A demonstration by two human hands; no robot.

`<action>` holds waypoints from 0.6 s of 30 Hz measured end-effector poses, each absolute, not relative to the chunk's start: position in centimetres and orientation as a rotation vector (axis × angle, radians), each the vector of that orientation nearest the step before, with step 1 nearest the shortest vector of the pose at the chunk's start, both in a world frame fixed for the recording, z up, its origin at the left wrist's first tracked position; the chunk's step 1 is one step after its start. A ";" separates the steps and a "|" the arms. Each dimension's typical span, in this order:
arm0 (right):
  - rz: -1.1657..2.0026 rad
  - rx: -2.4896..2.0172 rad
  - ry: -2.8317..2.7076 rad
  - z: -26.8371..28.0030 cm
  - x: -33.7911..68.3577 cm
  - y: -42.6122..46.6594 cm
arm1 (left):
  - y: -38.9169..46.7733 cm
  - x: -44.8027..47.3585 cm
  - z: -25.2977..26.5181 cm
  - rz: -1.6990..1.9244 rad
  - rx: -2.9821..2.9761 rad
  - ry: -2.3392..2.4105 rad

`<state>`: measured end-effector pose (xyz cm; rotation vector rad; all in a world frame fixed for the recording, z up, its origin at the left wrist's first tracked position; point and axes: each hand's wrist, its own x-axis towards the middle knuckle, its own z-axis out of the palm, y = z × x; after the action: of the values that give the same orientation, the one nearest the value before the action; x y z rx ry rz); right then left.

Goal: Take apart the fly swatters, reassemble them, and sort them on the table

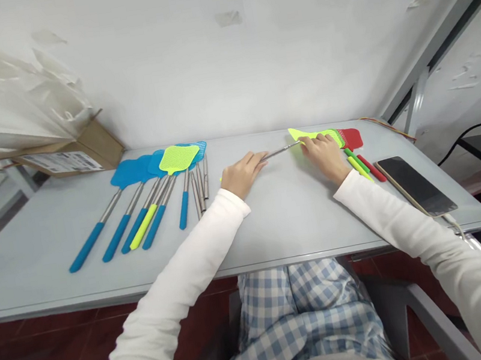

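My left hand (pixel 245 175) is closed around the metal rod (pixel 282 151) of a fly swatter, hiding most of its near end. A small bit of yellow-green shows just left of that hand. At the rod's other end, my right hand (pixel 324 154) grips the yellow-green fly swatter head (pixel 301 133), covering where rod and head meet. Behind the right hand lies a red swatter head (pixel 351 138). Beside my right wrist are a green handle (pixel 357 160), a yellow-green handle (pixel 360 169) and a red handle (pixel 371 168).
Several blue swatters (pixel 87 247) and one yellow-green swatter (pixel 179 158) lie on the left of the grey table (pixel 276 229). Loose metal rods (pixel 200 189) are beside them. A phone (pixel 416 184) with a cable lies at right. A cardboard box (pixel 98 145) stands back left against the wall.
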<state>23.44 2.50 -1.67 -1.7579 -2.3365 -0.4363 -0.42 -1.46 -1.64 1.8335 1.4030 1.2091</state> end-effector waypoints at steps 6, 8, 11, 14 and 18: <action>-0.179 -1.800 -1.819 0.0 24.7 2.1 | -0.9 -0.6 -2.4 1.187 1.879 1.425; 0.047 -1.693 -1.629 -0.4 25.3 2.4 | -0.9 -0.7 -2.5 1.147 1.956 1.455; 0.524 -1.482 -1.334 -1.2 25.8 3.0 | -1.0 -0.8 -2.5 1.081 2.070 1.475; 0.994 -1.214 -1.129 -1.7 25.2 3.0 | -1.0 -0.9 -2.7 1.058 2.166 1.495; 1.316 -0.977 -0.913 -1.9 23.7 2.1 | -1.1 -0.8 -3.1 0.988 2.330 1.579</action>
<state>23.71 2.13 -1.85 -0.9767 -0.9132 1.3156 -0.79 -1.05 -3.11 2.3301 1.5792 0.9878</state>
